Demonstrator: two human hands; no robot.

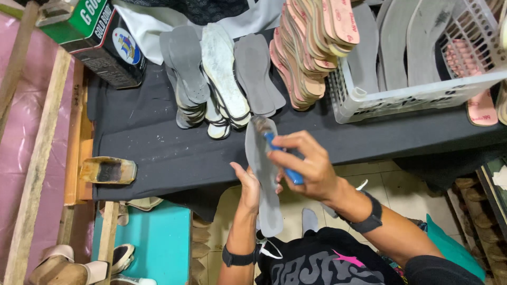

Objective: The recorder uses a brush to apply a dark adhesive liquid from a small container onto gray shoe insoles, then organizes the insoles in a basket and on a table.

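Left hand [248, 186] grips a grey insole [262, 174], right hand [311, 166] a blue-handled brush [282, 158], off the worktop [158, 142] edge; white basket [401, 97] holds grey soles [406, 45].

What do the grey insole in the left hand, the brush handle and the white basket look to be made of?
Grey insole: probably fibreboard or dense foam, matte, holding its shape in the left hand. Brush handle in the right hand: seemingly blue plastic, smooth and evenly coloured. White basket: moulded plastic, with a slotted lattice wall and slight gloss.
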